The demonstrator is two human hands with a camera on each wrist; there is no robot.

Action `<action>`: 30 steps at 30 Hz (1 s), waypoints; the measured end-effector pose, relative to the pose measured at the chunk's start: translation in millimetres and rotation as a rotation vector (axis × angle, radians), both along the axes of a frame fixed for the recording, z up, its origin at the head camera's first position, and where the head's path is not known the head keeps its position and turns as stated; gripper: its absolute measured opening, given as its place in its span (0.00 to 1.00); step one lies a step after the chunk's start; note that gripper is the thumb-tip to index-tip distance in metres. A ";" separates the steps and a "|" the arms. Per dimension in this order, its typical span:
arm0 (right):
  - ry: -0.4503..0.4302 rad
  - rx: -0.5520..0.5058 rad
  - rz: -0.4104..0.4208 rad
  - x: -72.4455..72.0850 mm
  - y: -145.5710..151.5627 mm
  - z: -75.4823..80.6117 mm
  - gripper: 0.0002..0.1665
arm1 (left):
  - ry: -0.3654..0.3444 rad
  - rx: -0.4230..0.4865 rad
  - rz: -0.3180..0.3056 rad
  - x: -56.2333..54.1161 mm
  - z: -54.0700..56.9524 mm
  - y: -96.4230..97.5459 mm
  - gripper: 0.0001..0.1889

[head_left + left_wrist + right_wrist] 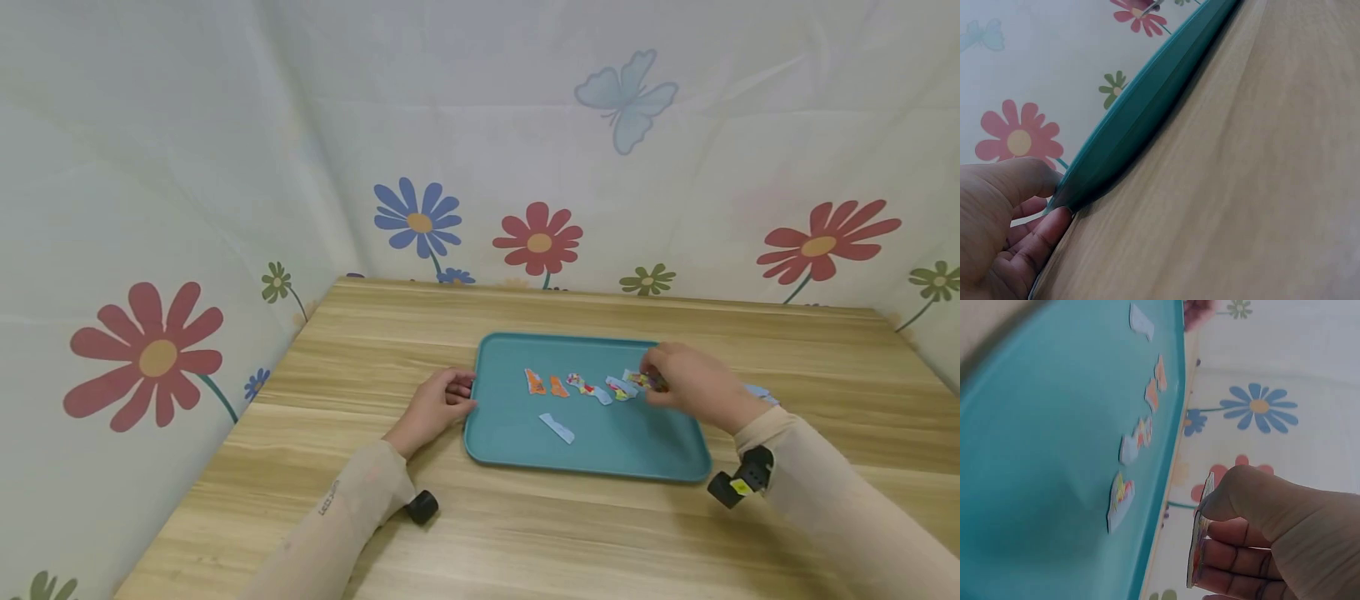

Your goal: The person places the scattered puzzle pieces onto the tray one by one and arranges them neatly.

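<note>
A teal tray point(600, 454) lies on the wooden table. My left hand point(437, 408) grips its left rim; the left wrist view shows the thumb point(1038, 177) over the rim and a finger against its underside. Over the tray's right side, my right hand point(693, 385) pinches a thin, flat puzzle piece point(1200, 534) between thumb and fingers. Its coloured printed face point(637, 378) partly shows in the head view. Left of it on the tray, a row holds orange pieces point(535, 382) and patterned pieces point(621, 388). Nearer the front lies a pale blue strip point(557, 428).
Partly behind the right wrist, pale blue pieces point(761, 392) lie on the table point(570, 533) beyond the tray's right edge. A flower-printed cloth point(465, 125) hangs behind and at the sides of the table.
</note>
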State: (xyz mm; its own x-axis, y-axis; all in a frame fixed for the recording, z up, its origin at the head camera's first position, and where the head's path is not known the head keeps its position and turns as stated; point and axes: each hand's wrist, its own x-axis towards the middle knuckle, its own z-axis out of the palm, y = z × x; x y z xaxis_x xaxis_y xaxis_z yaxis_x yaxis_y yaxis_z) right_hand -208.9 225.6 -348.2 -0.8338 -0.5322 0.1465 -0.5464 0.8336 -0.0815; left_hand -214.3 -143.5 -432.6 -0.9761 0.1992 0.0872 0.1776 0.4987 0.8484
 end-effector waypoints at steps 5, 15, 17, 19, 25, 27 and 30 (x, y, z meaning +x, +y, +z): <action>0.003 -0.012 0.028 2.2 -8.6 -6.5 0.12 | 0.001 0.001 0.004 0.0 -1.3 -0.3 0.22; 0.014 -0.058 0.057 11.0 -27.5 -16.2 0.13 | 0.002 0.009 0.003 0.7 -1.4 0.0 0.21; 0.042 -0.077 0.077 12.9 -30.6 -19.0 0.13 | 0.000 0.012 0.003 1.0 -0.9 0.3 0.21; 0.051 -0.095 0.097 14.1 -33.5 -21.6 0.13 | -0.003 0.012 0.003 1.4 -0.1 0.5 0.21; 0.030 -0.081 0.100 16.9 -40.1 -28.6 0.11 | -0.006 0.006 0.002 2.1 1.9 0.7 0.21; 0.021 -0.072 0.088 18.8 -42.6 -29.8 0.11 | -0.006 0.004 0.004 2.3 2.3 0.8 0.21; 0.017 -0.073 0.081 22.0 -46.6 -30.9 0.11 | -0.006 0.002 0.005 2.4 2.5 0.5 0.21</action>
State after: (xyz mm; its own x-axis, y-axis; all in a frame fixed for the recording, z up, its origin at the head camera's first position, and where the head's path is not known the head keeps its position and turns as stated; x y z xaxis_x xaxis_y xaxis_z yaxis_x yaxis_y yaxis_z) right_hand -186.9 179.0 -379.1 -0.7852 -0.5855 0.2014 -0.6140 0.7785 -0.1305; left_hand -211.9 -143.0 -430.1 -0.9775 0.1945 0.0817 0.1701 0.4976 0.8505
